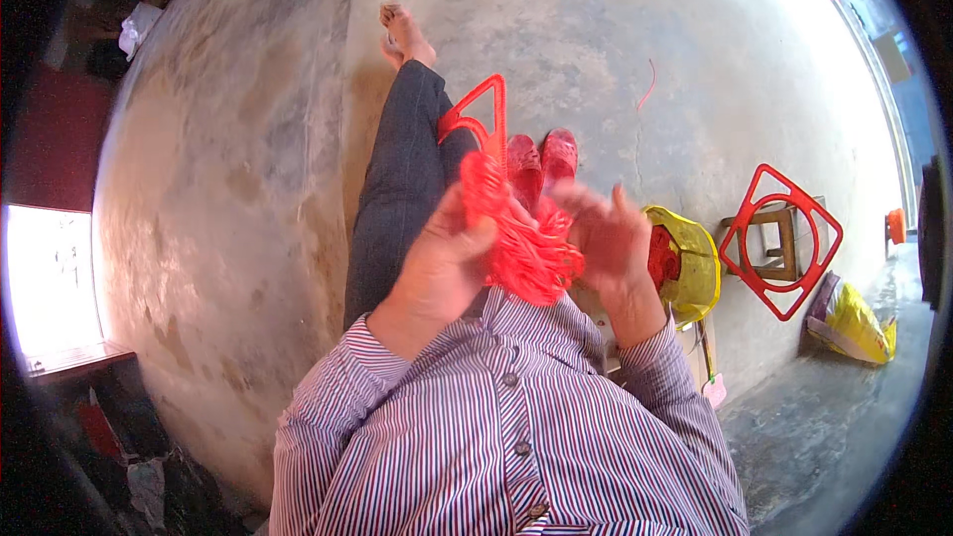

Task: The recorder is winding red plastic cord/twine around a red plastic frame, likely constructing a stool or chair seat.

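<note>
A loose bundle of thin red cord hangs in front of my lap. My left hand is closed around its left side, the thumb lying over the strands. On the other side my right hand is raised close to the bundle, its fingers apart and slightly blurred; I see nothing held in it. Beyond the bundle, a red frame with a curved inner edge stands up over my leg, its lower part hidden by the cord and my hands.
To the right stands a yellow container with red material inside. Farther right, a similar red frame leans against a small wooden stool. A yellow and purple bag lies near a step. Red shoes rest on the concrete floor.
</note>
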### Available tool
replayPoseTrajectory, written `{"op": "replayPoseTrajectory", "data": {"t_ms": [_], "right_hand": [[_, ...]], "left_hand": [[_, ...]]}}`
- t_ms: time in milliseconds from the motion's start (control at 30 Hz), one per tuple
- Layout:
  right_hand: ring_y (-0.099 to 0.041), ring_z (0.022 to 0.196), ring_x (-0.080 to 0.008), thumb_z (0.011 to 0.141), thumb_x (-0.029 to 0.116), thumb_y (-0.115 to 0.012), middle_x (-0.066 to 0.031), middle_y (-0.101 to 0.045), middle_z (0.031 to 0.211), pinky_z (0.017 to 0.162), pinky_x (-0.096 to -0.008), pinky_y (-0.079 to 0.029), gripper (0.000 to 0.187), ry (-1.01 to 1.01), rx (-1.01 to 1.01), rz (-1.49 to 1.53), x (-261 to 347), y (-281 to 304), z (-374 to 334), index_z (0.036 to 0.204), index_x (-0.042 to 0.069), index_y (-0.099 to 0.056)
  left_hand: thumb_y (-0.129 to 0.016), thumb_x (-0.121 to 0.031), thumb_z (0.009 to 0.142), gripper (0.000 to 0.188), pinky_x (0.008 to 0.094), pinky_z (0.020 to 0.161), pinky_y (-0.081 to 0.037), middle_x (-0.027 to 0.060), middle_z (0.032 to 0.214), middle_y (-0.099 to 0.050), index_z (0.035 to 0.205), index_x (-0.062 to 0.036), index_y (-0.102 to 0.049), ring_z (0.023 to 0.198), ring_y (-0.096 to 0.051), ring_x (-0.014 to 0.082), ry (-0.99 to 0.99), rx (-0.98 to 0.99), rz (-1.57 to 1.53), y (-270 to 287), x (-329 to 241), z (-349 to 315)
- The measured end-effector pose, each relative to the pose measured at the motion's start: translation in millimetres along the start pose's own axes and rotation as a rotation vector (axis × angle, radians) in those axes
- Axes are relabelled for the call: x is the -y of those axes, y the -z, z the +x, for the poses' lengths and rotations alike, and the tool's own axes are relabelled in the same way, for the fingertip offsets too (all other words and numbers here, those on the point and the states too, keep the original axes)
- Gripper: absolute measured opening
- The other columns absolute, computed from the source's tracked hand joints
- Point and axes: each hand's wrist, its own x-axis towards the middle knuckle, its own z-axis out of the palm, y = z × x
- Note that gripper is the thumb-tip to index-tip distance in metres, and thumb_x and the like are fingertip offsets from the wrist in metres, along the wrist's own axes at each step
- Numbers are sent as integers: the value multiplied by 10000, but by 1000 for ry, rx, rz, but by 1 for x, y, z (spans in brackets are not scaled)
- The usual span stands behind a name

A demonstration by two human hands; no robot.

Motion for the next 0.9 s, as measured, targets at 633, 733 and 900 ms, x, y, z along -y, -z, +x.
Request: {"op": "replayPoseTrajectory", "data": {"t_ms": [633,733,900], "right_hand": [[-561,609,-135,850,237,-627,-48,-626,794,696,-264,-478,389,115,286,1,16,48,31,1153,-1,-578],[-593,715,-140,795,195,-695,-40,-612,768,721,-261,-473,363,59,-198,-1056,10,44,35,1087,-5,-621],[-560,1029,-333,712,208,-739,-193,-582,1073,899,-395,-445,438,56,128,-1739,-31,55,42,1101,38,-630]], "left_hand": [[-631,-85,833,441,361,922,-473,79,1089,-588,1256,-73,-508,987,-589,215,-291,-112,734,24,-67,28],[-622,-1,728,464,340,874,-476,71,1029,-601,1180,-93,-579,942,-603,235,-446,85,1731,49,-70,17],[-616,4,680,371,417,781,-473,138,947,-567,1044,-57,-580,898,-578,361,-42,80,2011,58,-9,13]]}}
